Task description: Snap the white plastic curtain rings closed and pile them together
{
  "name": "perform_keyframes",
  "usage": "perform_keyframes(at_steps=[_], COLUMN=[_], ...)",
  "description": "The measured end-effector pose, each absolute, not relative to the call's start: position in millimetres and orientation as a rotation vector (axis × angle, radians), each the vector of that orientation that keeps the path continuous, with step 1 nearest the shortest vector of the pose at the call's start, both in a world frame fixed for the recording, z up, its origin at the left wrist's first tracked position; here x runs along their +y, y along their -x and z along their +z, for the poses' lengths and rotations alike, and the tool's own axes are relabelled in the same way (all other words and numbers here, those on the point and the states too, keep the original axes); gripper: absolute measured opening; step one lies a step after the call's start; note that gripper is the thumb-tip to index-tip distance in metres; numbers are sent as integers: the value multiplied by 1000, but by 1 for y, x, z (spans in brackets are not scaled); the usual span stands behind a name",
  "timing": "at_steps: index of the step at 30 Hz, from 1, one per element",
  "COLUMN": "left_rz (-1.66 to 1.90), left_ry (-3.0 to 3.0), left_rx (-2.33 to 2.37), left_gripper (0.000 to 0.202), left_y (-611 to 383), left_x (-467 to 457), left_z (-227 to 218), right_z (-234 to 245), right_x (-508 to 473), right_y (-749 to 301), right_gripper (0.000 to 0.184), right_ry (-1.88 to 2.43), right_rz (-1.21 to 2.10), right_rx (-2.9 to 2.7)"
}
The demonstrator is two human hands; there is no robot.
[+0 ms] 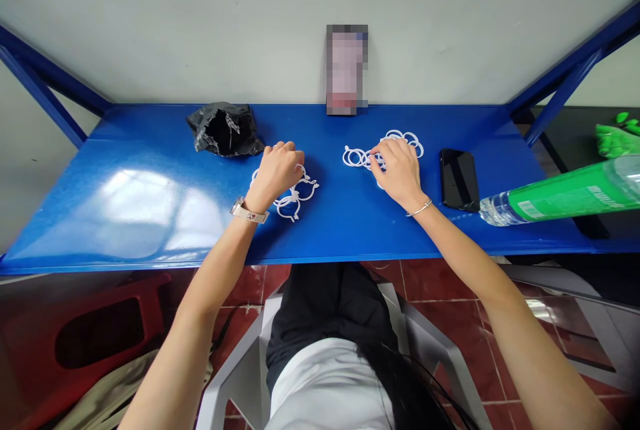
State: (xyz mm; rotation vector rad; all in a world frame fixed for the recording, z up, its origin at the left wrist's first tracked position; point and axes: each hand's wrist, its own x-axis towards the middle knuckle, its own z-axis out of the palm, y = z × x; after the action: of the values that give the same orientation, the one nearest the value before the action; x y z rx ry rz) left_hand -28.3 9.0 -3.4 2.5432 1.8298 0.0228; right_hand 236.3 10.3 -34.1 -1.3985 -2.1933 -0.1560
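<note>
Two loose groups of thin white plastic rings, some with small tabs, lie on the blue table [150, 183]. Over the left group [289, 202], my left hand [280, 169] is closed, with its fingers curled down. A ring shows at the edge of its thumb side; the fingertips themselves are hidden. My right hand [399, 168] rests on the right group of rings [354, 157], its thumb and fingers drawn together on a ring there. More rings stick out beyond its knuckles, and part of the group is covered by the hand.
An open black plastic bag [223, 131] sits behind my left hand. A blurred upright phone-shaped object [345, 70] leans on the wall. To the right are a black phone [459, 179] and a bottle with a green label [565, 193]. Blue frame bars [45, 80] flank the table.
</note>
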Motion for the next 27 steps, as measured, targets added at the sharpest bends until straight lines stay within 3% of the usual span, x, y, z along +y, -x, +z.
perform_keyframes(at_steps=[13,27], left_rz=[629,624], left_ry=[-2301,-2134], left_rx=[1490,1302], left_gripper=[30,30], left_y=[19,4], left_x=[12,2], left_z=[-17,-15], right_z=[-38,-38], right_x=[4,-4], right_y=[-226,-218], right_gripper=[14,23], right_ry=[1099,898], right_rz=[56,121], right_rx=[-2338,-2474])
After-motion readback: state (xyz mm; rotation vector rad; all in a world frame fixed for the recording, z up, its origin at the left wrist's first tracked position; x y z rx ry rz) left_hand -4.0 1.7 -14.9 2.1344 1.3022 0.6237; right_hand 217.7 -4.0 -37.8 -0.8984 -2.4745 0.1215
